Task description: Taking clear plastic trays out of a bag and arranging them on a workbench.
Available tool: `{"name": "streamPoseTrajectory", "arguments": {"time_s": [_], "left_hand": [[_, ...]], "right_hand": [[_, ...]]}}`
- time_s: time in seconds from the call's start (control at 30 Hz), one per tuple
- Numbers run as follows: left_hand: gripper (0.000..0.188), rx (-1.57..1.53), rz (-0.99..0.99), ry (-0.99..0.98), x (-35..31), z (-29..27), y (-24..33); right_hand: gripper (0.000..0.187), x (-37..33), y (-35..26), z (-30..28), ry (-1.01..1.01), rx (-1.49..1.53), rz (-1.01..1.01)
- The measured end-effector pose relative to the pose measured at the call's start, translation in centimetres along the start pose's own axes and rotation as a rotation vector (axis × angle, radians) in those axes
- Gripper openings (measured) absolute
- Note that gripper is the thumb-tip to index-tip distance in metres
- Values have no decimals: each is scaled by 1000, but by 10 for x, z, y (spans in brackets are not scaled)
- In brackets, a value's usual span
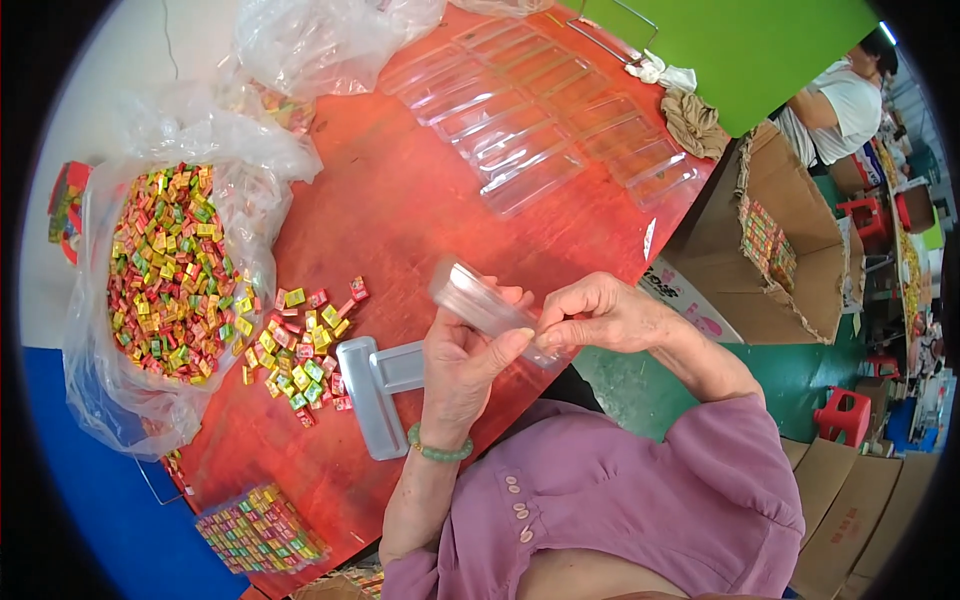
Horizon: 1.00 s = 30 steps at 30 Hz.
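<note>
Left hand (462, 362) is gripping a clear plastic piece (482, 305), seemingly steadying it — right hand (603, 315) is pinching one end; wrapped blocks (300, 352) are lying close, likely for reach.

Bright, fairly even light is filling the scene, and white glare is streaking the clear plastic trays (530, 160) on the red table (345, 220). A light tube (887, 33) is glowing at upper right. Blur is smearing the held clear plastic piece (478, 300). Fisheye distortion is curving the outskirts, and black is ringing the view.
</note>
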<state>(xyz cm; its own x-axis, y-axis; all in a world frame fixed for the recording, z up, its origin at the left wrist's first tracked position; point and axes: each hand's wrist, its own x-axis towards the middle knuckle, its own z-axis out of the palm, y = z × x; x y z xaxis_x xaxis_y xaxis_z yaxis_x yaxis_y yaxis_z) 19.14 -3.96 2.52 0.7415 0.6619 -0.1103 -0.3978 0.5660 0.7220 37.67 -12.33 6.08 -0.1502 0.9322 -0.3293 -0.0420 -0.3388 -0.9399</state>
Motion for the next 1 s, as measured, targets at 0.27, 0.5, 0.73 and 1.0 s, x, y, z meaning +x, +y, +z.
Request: {"name": "streamPoseTrajectory", "arguments": {"time_s": [0.27, 0.5, 0.73, 1.0], "left_hand": [[49, 4, 37, 132, -1, -5, -1], [46, 10, 6, 85, -2, -3, 1], [44, -59, -46, 69, -1, -3, -2], [51, 8, 18, 58, 0, -2, -8]], "right_hand": [[30, -11, -1, -42, 536, -1486, -478], [28, 7, 18, -78, 532, -1758, -395], [34, 16, 20, -91, 571, -1802, -305], [28, -5, -12, -1, 238, -769, -453]]}}
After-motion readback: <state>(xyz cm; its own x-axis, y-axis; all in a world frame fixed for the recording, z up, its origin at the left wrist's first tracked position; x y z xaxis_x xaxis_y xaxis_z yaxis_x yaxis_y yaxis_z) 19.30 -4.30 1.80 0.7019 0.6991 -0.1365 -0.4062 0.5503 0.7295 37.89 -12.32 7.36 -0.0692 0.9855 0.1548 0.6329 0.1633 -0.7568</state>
